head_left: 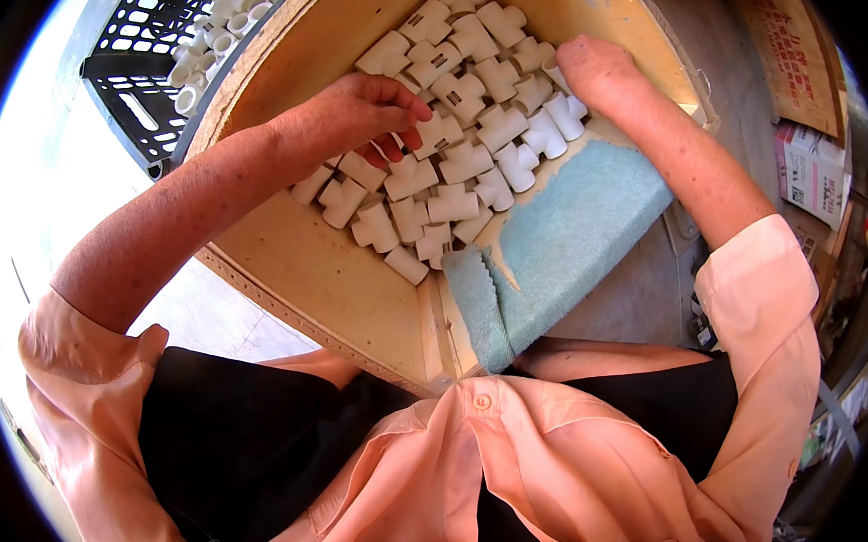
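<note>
Dozens of white pipe tees [468, 161] lie packed flat in rows inside a shallow wooden tray [317, 277], so they nest tightly. Left hand [357, 118] rests on the pile, fingers [402, 125] curled together pinching one tee. Right hand [590, 66] braces the far edge; its fingers are hidden. A blue towel [570, 244] pads one corner.

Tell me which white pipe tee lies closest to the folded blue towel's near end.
The tee at the cluster's near tip, lying beside the towel; every other tee sits farther up the wooden tray.
</note>
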A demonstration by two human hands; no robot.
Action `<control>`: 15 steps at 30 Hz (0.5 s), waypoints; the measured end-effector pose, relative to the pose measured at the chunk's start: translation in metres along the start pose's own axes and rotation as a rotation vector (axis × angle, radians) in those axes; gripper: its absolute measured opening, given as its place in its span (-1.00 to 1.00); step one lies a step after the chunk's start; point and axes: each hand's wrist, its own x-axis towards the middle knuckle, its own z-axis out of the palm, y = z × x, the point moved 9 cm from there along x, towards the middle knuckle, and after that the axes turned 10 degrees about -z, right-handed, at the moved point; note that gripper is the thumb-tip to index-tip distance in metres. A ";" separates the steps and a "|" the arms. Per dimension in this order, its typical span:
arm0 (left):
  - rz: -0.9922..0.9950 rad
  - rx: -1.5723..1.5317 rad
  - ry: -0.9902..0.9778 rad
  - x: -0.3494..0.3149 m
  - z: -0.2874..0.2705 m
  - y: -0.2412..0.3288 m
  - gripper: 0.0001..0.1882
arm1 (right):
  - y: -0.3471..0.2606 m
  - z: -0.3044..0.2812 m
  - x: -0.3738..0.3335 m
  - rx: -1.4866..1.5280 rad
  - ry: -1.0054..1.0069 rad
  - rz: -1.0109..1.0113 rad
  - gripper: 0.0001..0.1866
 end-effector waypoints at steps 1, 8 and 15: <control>0.000 0.002 -0.002 0.000 0.000 0.000 -0.72 | 0.002 0.003 0.001 0.009 -0.009 0.004 -0.78; -0.021 0.033 -0.010 -0.003 0.003 0.001 -0.74 | -0.005 -0.009 -0.001 0.047 0.028 -0.004 -0.80; -0.026 0.041 -0.035 -0.002 0.005 0.000 -0.75 | 0.003 0.015 0.014 0.035 0.037 -0.113 -0.80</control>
